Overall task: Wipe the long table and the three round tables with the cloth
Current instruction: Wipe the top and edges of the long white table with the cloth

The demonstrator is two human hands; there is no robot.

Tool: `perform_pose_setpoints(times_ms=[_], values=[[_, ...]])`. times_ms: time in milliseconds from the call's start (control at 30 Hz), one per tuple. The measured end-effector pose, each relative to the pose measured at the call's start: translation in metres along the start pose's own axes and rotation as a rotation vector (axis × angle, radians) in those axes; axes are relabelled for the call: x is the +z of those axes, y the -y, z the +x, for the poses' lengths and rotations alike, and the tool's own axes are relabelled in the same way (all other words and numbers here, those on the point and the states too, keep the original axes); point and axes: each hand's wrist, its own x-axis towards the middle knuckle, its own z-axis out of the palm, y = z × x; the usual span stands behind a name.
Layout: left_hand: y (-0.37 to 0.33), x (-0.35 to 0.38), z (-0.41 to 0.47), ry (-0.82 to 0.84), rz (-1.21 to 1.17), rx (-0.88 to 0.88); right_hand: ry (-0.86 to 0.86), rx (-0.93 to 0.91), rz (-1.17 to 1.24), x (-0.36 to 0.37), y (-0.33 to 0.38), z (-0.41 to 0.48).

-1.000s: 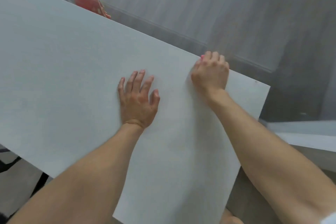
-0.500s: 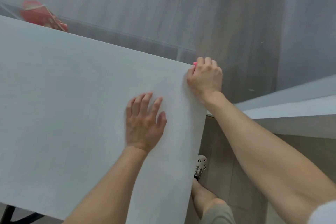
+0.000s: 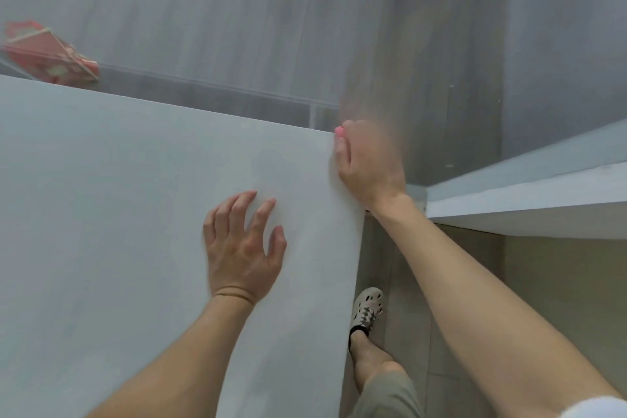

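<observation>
The long white table (image 3: 118,197) fills the left and middle of the head view. My left hand (image 3: 242,248) rests on its top near the right end, fingers spread and slightly bent. My right hand (image 3: 369,166) is blurred at the table's far right corner, curled round a pink cloth (image 3: 339,131). Only a small pink tip of the cloth shows at the corner; the rest is hidden under the hand.
A red patterned object (image 3: 51,54) lies beyond the table's far edge at the left. A white ledge (image 3: 526,200) juts in from the right, close to the table's end. My foot in a beige shoe (image 3: 367,310) stands on the floor between them. A frosted wall is behind.
My right hand has moved with the cloth along the far edge to the table's right corner. My left hand has slid toward the right end. The view has swung right.
</observation>
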Motion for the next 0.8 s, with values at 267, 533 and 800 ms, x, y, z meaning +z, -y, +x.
perform_pose_setpoints(times_ms=[267, 533, 800], values=[[0.0, -0.001, 0.002, -0.007, -0.009, -0.007, -0.03, 0.167, 0.058, 0.006, 0.048, -0.056], [0.0, 0.0, 0.003, -0.028, -0.031, -0.01, 0.153, -0.057, 0.067, -0.017, 0.04, -0.083], [0.004, 0.006, 0.001, -0.038, -0.033, 0.009, 0.239, -0.148, 0.19, -0.037, 0.065, -0.161]])
